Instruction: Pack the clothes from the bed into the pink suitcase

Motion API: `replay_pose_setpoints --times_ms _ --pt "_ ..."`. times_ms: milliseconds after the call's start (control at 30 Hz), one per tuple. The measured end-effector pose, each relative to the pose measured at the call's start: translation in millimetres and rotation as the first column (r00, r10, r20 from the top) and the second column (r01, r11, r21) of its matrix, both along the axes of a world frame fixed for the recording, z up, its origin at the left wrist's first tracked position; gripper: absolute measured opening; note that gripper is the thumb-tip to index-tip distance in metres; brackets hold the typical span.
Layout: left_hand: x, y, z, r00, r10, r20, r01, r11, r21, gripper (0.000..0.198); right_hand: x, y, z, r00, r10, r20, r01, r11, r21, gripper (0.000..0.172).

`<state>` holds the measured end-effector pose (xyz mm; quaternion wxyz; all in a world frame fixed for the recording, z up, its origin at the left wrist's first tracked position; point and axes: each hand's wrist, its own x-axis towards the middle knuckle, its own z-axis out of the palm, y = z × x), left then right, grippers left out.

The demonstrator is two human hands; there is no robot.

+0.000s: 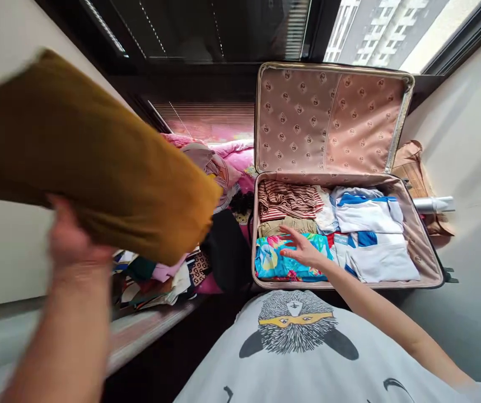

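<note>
My left hand (pixel 74 232) grips the lower edge of a folded mustard-brown garment (pixel 110 151), raised high at the left; its exact kind does not show. Motion blurs both a little. My right hand (pixel 301 248) hovers with fingers spread over a folded turquoise floral garment (pixel 290 260) and holds nothing. Below it is the open suitcase (pixel 427 263), with its pink patterned lid (pixel 294 117) upright. Inside lie a striped garment (pixel 288 200), a beige folded garment (pixel 269 227) and white-and-blue folded clothes (pixel 370 215).
A jumbled clothes pile (pixel 168 280) lies left of the suitcase, with a black item (pixel 223 252) beside it. Pink bedding (pixel 238 154) sits behind. A brown paper bag (pixel 410 162) and a silver roll (pixel 435 204) stand at the right wall. The window (pixel 374 33) is behind the lid.
</note>
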<state>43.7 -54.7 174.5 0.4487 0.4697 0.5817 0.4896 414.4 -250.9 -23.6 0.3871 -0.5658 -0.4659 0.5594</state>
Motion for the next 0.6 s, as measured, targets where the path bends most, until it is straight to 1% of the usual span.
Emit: replay_pose_setpoints --times_ms 33,67,100,133,167,200,267,300,333,367,400,433,467,500,533,567,600 --pt "32.9 -14.5 -10.9 0.980 -0.062 0.187 0.069 0.997 -0.030 0.052 -3.6 1.9 5.6 0.989 -0.009 -0.148 0.004 1.000 -0.028 0.097" --pt "63.9 -26.7 -24.7 0.943 -0.069 0.326 0.119 0.983 -0.136 0.053 -5.9 2.9 10.7 0.959 -0.028 -0.282 0.019 0.999 -0.035 0.104" --pt "92.3 -36.2 -40.9 0.903 -0.056 0.426 0.182 0.948 -0.261 0.052 -6.5 2.8 15.0 0.917 -0.058 -0.394 0.051 0.998 -0.027 0.109" --pt "117.5 -42.8 -58.9 0.863 -0.042 0.503 0.262 0.889 -0.376 0.052 -5.2 1.4 18.1 0.872 -0.096 -0.479 0.099 0.995 -0.019 0.111" --pt "139.2 -46.3 -77.8 0.822 -0.051 0.568 0.365 0.812 -0.455 0.053 -2.1 -1.3 19.7 0.832 -0.143 -0.536 0.155 0.988 -0.023 0.111" --pt "157.4 -46.8 -97.2 0.775 -0.074 0.628 0.472 0.729 -0.496 0.054 2.6 -5.1 19.5 0.803 -0.194 -0.564 0.207 0.977 -0.042 0.109" --pt "184.1 -39.4 -134.3 0.691 -0.154 0.706 0.643 0.577 -0.504 0.057 14.6 -13.8 13.0 0.785 -0.295 -0.545 0.277 0.954 -0.116 0.103" --pt "193.7 -32.5 -151.0 0.660 -0.206 0.723 0.701 0.515 -0.493 0.058 20.7 -17.4 6.6 0.793 -0.330 -0.512 0.293 0.944 -0.155 0.100" --pt "201.4 -24.4 -166.1 0.642 -0.264 0.719 0.738 0.468 -0.486 0.059 26.1 -19.8 -1.8 0.805 -0.358 -0.474 0.307 0.934 -0.183 0.097" --pt "208.0 -16.1 -179.2 0.639 -0.326 0.697 0.756 0.435 -0.489 0.061 30.3 -20.7 -11.9 0.816 -0.376 -0.439 0.321 0.926 -0.198 0.095" --pt "214.2 -8.4 -190.3 0.650 -0.389 0.653 0.756 0.421 -0.501 0.062 33.2 -19.9 -23.3 0.825 -0.387 -0.411 0.332 0.921 -0.203 0.092" --pt "220.4 -2.4 -199.4 0.675 -0.459 0.578 0.738 0.434 -0.517 0.062 34.8 -17.8 -35.5 0.835 -0.393 -0.385 0.337 0.918 -0.207 0.090" --pt "227.0 1.2 -206.6 0.712 -0.540 0.449 0.698 0.477 -0.534 0.062 35.3 -14.9 -48.0 0.846 -0.400 -0.354 0.342 0.914 -0.217 0.088" --pt "234.2 1.7 -212.2 0.743 -0.609 0.278 0.645 0.540 -0.540 0.061 35.0 -11.7 -60.2 0.857 -0.407 -0.316 0.346 0.909 -0.234 0.087" --pt "241.8 -1.2 -216.5 0.756 -0.647 0.099 0.590 0.608 -0.531 0.062 34.1 -8.8 -71.6 0.867 -0.413 -0.279 0.347 0.902 -0.258 0.086" --pt "249.5 -7.5 -219.9 0.748 -0.659 -0.083 0.539 0.676 -0.503 0.065 33.1 -6.4 -81.8 0.876 -0.416 -0.244 0.348 0.896 -0.277 0.085" --pt "257.0 -16.7 -222.9 0.712 -0.652 -0.261 0.503 0.733 -0.458 0.071 32.1 -4.7 -90.4 0.885 -0.414 -0.214 0.351 0.894 -0.280 0.085"
